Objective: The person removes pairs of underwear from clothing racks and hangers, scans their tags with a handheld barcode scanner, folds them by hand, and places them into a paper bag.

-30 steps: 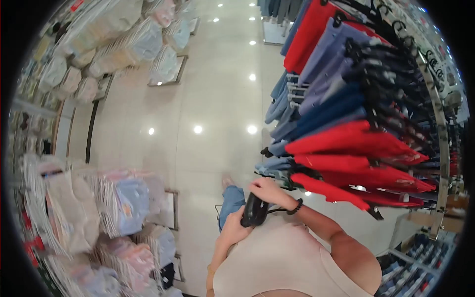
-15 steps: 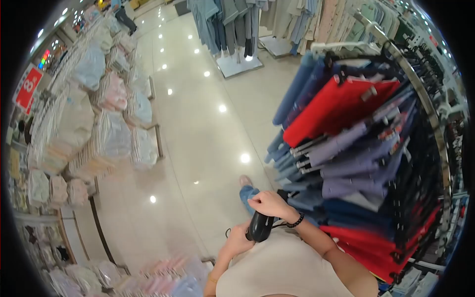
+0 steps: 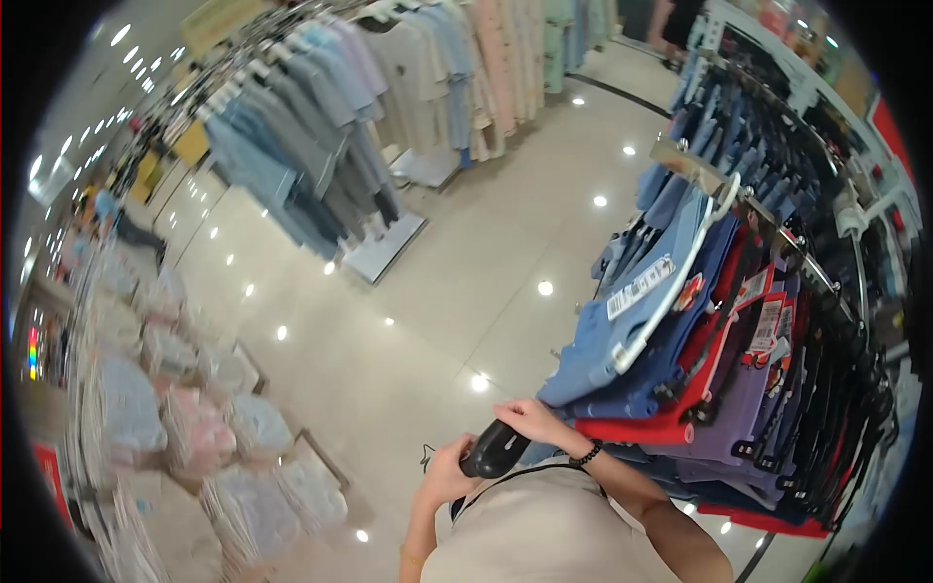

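Light top: you wear a pale top (image 3: 544,530), just below your hands at the bottom of the view.
Left hand: your left hand (image 3: 449,476) is wrapped round the lower end of a black object (image 3: 498,449).
Right hand: your right hand (image 3: 533,421) is curled over its upper end, a dark beaded bracelet (image 3: 590,452) on the wrist.
Black object: held tilted between your two hands, in front of your waist.
Right-hand rack: near your right hand hang blue jeans (image 3: 607,345) and red garments (image 3: 708,394) below a metal rail (image 3: 792,248).
Left-hand display: pale packed garments (image 3: 248,505) stand in rows.
Floor: shiny tiles (image 3: 437,316) spread ahead of you.
Far rack: grey and blue clothes (image 3: 306,131) hang above a white base (image 3: 384,251).
Far left: a person (image 3: 131,228), small and blurred.
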`<action>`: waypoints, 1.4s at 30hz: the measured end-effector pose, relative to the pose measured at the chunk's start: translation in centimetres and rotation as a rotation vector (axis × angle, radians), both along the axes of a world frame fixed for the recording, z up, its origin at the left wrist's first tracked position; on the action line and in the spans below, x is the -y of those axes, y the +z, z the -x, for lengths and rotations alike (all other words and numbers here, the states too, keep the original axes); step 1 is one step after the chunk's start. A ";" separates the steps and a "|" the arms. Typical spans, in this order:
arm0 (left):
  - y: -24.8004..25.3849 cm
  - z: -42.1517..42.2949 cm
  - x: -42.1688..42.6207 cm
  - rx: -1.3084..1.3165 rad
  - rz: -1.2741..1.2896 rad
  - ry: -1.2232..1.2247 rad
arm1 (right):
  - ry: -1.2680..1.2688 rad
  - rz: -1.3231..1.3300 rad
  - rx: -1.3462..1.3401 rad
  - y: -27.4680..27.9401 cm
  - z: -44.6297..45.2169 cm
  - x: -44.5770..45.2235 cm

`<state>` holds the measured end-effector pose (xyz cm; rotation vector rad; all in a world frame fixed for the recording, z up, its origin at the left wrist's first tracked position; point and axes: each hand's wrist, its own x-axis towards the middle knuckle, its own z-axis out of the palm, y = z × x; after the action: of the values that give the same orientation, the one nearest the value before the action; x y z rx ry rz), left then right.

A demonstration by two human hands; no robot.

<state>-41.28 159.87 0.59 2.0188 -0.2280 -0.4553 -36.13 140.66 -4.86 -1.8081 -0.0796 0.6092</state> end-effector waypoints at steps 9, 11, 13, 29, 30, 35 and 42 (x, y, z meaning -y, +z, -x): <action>-4.8 -12.4 -13.1 -0.247 0.080 -0.123 | -0.163 -0.352 -0.378 0.7 -9.2 -10.1; -5.8 -15.2 -15.7 -0.364 0.111 -0.123 | -0.196 -0.365 -0.411 2.2 -11.4 -12.6; -6.8 -18.2 -16.9 -0.396 0.203 -0.114 | -0.201 -0.393 -0.416 2.4 -13.7 -14.1; -5.4 -47.7 -0.8 -0.164 0.029 -0.717 | -0.919 -0.399 -0.253 -3.4 -35.3 -3.0; -4.6 -49.3 0.7 -0.169 0.009 -0.740 | -0.910 -0.332 -0.211 -3.6 -37.3 -1.5; -1.6 -57.3 7.4 -0.172 -0.038 -0.862 | -0.909 -0.085 0.001 -4.0 -45.5 4.2; -0.8 -64.9 15.0 -0.062 0.077 -1.037 | -0.998 0.025 0.017 -1.2 -50.1 9.0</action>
<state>23.62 144.90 -0.19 1.6734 -1.2477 -1.1125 14.00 131.62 -6.03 -1.6175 0.7770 -0.1235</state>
